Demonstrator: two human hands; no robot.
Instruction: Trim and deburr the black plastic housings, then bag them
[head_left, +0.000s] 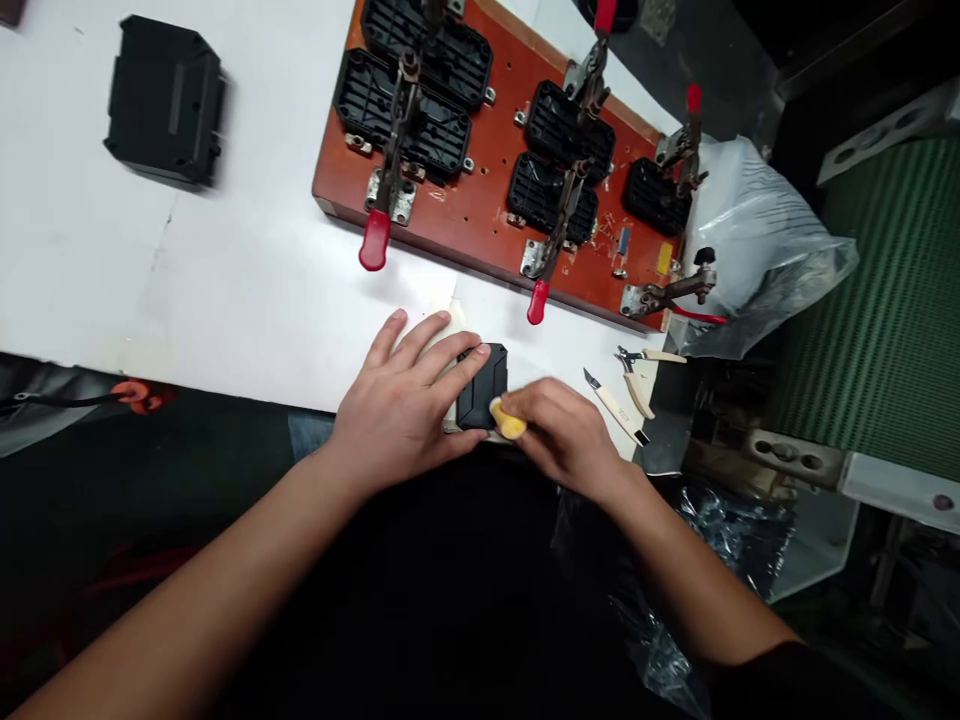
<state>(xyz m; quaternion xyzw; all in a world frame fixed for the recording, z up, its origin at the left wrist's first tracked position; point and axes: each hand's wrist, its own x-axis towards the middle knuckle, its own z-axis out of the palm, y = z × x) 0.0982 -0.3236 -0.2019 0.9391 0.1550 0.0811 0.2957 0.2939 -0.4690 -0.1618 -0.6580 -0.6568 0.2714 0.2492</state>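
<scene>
A small black plastic cover [484, 388] lies on the white table close to its front edge. My left hand [416, 395] rests on it with fingers spread, the fingertips and thumb on its left side. In my right hand [566, 430] is a small yellow and white piece [510, 420], pinched between the fingers. It sits at the cover's lower right corner; whether it is a cloth, a sponge or something else I cannot make out. My fingers hide part of the yellow piece, and my left hand hides the cover's left edge.
A red-brown fixture board [480, 215] carries several black parts under red-handled toggle clamps. A larger black box [165, 105] sits at the far left. Right of my hands lie a craft knife [615, 408] and cutting pliers [637, 380]. A plastic bag [757, 250] and green conveyor belt [877, 300] are beyond.
</scene>
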